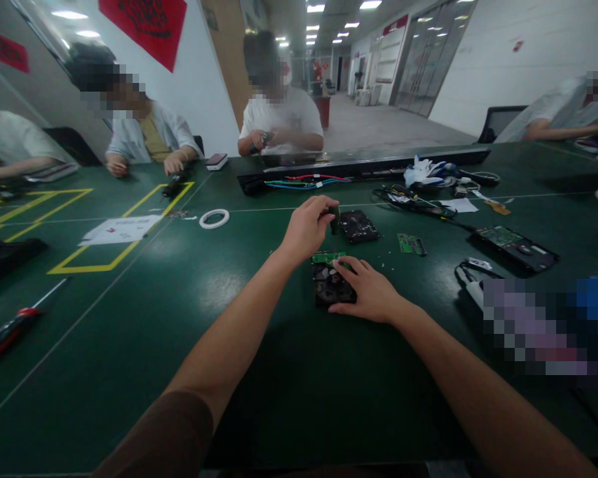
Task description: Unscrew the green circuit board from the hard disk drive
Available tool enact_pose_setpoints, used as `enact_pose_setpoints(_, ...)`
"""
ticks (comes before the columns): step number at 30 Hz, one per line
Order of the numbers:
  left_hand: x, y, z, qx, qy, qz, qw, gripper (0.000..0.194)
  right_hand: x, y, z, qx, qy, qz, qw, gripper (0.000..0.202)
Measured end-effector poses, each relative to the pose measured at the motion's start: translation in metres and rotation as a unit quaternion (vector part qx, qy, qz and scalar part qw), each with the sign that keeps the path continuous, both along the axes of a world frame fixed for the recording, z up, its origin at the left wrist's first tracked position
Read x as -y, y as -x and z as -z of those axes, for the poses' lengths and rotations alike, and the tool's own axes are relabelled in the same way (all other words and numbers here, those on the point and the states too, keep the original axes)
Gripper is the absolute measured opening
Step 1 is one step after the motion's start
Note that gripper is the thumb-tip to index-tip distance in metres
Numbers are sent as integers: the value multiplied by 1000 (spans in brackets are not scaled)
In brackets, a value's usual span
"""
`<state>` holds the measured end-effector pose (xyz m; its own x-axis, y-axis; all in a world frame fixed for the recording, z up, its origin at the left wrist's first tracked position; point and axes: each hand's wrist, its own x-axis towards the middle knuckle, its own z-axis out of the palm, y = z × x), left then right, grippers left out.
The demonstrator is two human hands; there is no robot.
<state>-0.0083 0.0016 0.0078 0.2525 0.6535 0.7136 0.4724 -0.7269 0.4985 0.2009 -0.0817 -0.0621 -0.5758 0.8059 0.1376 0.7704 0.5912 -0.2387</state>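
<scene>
My left hand (309, 229) is closed around a small dark screwdriver (334, 220), held upright with its tip over the green circuit board of a black hard drive (326, 282). The drive lies on the green table in front of me. My right hand (371, 289) rests on the drive's right side, fingers spread, thumb at its near edge and fingertips by the board, steadying contact on it. Just behind is a second black drive (359, 226). A loose green circuit board (411, 243) lies to the right, with tiny screws near it.
A third drive (515, 249) and cables (413, 201) lie at the right. A white tape roll (214, 218), paper (120, 230) and a red-black screwdriver (17, 325) are at the left. Several people sit around the green table (169, 345); a long black bar (379, 171) crosses its far side.
</scene>
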Motion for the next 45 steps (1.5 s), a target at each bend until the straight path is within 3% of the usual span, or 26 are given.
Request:
enact_pose_setpoints(7,0,-5,3,27,29,49,998,21,2,0,-2,-1,3,-1,1000,106)
enact_pose_setpoints(15,-2,-5,7,55,48,63,995,23,2,-1,0,-3,-4,-3,1000,105)
enact_pose_setpoints(28,5,-6,-1,18,29,22,999,23,1,-1,0,-2,1,-3,1000,106)
enact_pose_setpoints(37,3,-4,0,14,50,84,995,26,1,-1,-1,-4,3,-1,1000,107)
enact_pose_setpoints(45,3,-5,4,16,80,64,995,35,0,-2,0,-11,3,-8,1000,106)
